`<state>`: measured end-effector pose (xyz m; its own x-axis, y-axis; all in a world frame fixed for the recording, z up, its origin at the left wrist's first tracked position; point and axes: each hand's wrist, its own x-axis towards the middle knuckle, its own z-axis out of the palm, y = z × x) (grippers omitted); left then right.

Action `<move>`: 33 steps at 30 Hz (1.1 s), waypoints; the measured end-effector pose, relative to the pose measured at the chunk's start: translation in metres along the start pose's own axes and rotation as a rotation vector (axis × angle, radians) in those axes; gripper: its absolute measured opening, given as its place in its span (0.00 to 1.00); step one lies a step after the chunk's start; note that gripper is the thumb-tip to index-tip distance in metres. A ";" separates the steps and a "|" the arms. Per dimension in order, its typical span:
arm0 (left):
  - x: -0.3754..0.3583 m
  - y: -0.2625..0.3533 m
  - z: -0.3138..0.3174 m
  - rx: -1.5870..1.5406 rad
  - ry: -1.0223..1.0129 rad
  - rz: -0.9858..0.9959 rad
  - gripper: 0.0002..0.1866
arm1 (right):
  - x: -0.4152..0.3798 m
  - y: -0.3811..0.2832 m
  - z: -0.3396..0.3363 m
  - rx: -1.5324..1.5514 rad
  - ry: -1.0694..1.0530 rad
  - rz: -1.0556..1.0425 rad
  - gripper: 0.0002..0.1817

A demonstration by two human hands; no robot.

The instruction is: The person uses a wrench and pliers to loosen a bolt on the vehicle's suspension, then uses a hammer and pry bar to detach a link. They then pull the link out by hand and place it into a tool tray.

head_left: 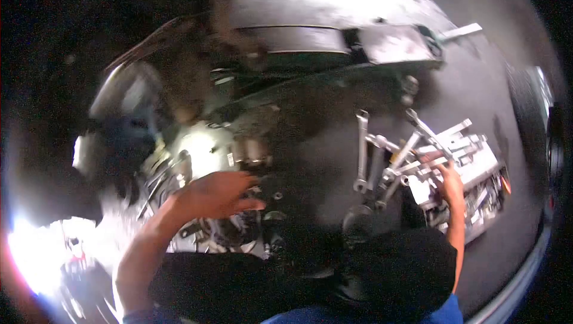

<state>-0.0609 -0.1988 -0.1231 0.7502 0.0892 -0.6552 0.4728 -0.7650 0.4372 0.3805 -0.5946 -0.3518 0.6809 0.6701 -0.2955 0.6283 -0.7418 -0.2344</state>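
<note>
Silvery, long metal wrenches (407, 149) lie heaped at right, partly across a pale tool case (481, 164). Our right hand (452, 185) is among them, grip unclear; our left hand (218, 195) hangs, thumb and fingers apart. They're probably rigid, weighty, slick: best held mid-shank.

Toolbox (489, 160) sat on the floor (322, 183) at right, loose tools (480, 204) in its near part. Wrenches (409, 145) lay piled at its left, some reaching over the box. Leftmost 1 (362, 151) lay lengthwise, pointing away from the wearer. Right hand (450, 183) was at the box, by the pile. Left hand (215, 195) was above metal parts (230, 231) at left; 1 small ring (277, 195) just right of it. Long panel (292, 40) ran across the far side.
</note>
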 end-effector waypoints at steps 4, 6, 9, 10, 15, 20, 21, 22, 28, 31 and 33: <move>-0.012 0.002 -0.001 0.024 0.097 0.034 0.33 | 0.004 -0.022 -0.008 -0.137 -0.078 -0.203 0.17; -0.017 0.004 -0.009 0.027 0.059 -0.055 0.34 | 0.002 -0.019 -0.006 -0.197 -0.109 -0.276 0.14; -0.035 0.013 -0.027 0.037 0.089 -0.149 0.32 | 0.000 -0.026 -0.013 -0.177 -0.116 -0.325 0.14; -0.042 0.017 -0.038 0.053 0.116 -0.169 0.32 | 0.003 -0.027 -0.011 -0.236 -0.116 -0.321 0.14; -0.069 0.001 -0.074 0.219 0.536 -0.285 0.25 | 0.002 -0.045 -0.027 -0.144 0.010 -0.540 0.11; -0.061 -0.043 -0.135 0.838 1.166 -0.125 0.20 | -0.001 -0.129 -0.095 0.495 0.163 -0.402 0.05; -0.056 -0.051 -0.145 1.005 1.264 -0.075 0.19 | -0.001 -0.148 -0.108 0.655 0.028 -0.319 0.06; -0.052 -0.058 -0.152 1.020 1.278 -0.136 0.20 | 0.000 -0.167 -0.122 0.808 -0.091 -0.214 0.09; -0.034 -0.080 -0.186 0.718 1.162 -0.603 0.18 | 0.006 -0.268 -0.128 0.004 -0.504 -0.411 0.20; -0.016 -0.134 -0.167 1.013 1.502 -0.372 0.15 | -0.002 -0.319 -0.146 0.135 -0.558 -0.682 0.20; -0.016 -0.139 -0.166 1.195 1.622 -0.251 0.14 | -0.004 -0.363 -0.157 0.093 -0.606 -0.758 0.20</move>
<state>-0.0615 0.0121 -0.0713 0.6907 0.0942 0.7170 0.6402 -0.5406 -0.5457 0.2092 -0.3242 -0.1200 -0.2172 0.8631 -0.4559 0.7703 -0.1354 -0.6232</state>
